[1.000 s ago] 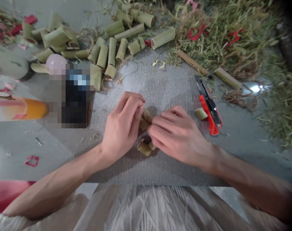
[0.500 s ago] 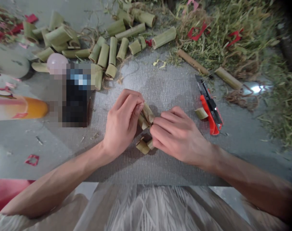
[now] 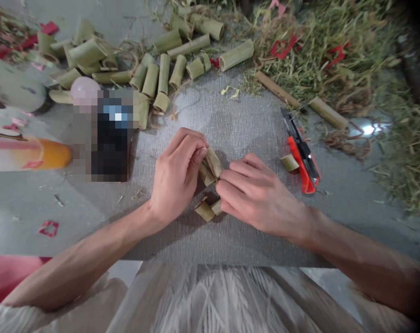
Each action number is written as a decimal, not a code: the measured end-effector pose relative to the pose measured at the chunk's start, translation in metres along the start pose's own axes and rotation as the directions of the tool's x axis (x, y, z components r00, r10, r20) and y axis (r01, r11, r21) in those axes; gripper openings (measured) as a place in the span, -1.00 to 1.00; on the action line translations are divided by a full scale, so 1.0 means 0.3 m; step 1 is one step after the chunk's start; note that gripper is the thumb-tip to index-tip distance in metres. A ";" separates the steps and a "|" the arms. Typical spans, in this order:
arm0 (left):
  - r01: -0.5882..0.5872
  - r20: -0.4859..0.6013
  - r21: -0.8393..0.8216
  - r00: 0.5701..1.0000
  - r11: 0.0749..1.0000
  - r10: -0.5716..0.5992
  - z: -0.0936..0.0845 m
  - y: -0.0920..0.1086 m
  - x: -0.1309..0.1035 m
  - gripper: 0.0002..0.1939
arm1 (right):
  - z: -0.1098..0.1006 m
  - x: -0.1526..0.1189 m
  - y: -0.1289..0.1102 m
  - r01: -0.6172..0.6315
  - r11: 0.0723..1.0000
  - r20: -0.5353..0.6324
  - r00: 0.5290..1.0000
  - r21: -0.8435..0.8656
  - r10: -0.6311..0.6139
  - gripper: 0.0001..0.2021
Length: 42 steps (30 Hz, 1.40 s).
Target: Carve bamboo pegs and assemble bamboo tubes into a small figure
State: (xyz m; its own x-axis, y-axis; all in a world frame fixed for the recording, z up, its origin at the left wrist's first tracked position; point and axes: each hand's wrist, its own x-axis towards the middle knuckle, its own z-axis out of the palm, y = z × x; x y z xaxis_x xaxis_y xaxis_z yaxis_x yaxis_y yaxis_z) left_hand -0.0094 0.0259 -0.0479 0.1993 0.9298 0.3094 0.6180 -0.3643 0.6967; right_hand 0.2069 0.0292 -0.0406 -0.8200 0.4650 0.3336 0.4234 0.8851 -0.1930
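Between my two hands are green bamboo pieces [image 3: 214,163] lying close together at an angle. My left hand [image 3: 178,173] is closed on their upper left end, with thumb and fingers pinched. My right hand [image 3: 254,192] has its fingers curled at their lower right end; its fingertips are partly hidden, and what they pinch is too small to make out. Just below, short bamboo offcuts [image 3: 205,210] rest on the grey table [image 3: 210,243], partly covered by my right hand.
An orange utility knife [image 3: 302,159] with its blade out lies at right beside a bamboo ring [image 3: 289,163]. Cut bamboo tubes [image 3: 150,81] spread along the back. Leaf litter [image 3: 320,55] fills the back right. A bottle [image 3: 39,153] and a blurred dark object [image 3: 111,148] are at left.
Both hands keep nearly the same place and grip. The upper bamboo piece shows slightly more between them. The view has shifted a little.
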 end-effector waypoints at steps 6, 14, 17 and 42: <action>-0.006 -0.004 0.056 1.000 0.998 0.006 -0.011 0.001 0.000 -0.78 | -0.005 -0.006 -0.004 -0.097 0.994 -0.069 0.993 0.052 0.101 -0.72; -0.002 0.049 0.077 0.999 0.997 -0.002 -0.015 -0.009 -0.011 -0.80 | -0.003 -0.013 -0.021 -0.246 0.964 -0.048 0.967 0.100 0.252 -0.76; -0.016 0.056 0.106 0.998 0.994 0.010 -0.012 -0.010 -0.008 -0.81 | 0.002 -0.015 -0.030 -0.298 0.949 -0.028 0.953 0.106 0.302 -0.78; -0.122 0.154 0.240 0.984 0.963 0.087 0.005 -0.024 -0.021 -0.79 | 0.009 -0.019 -0.016 -0.199 0.977 -0.012 0.980 0.077 0.200 -0.75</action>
State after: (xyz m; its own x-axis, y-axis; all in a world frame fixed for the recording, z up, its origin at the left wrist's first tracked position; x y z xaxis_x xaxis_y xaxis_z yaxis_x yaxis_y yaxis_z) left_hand -0.0138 0.0228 -0.0558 0.3670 0.8916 0.2653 0.7532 -0.4522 0.4777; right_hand 0.2084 0.0222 -0.0442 -0.7140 0.6331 0.2990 0.5470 0.7710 -0.3262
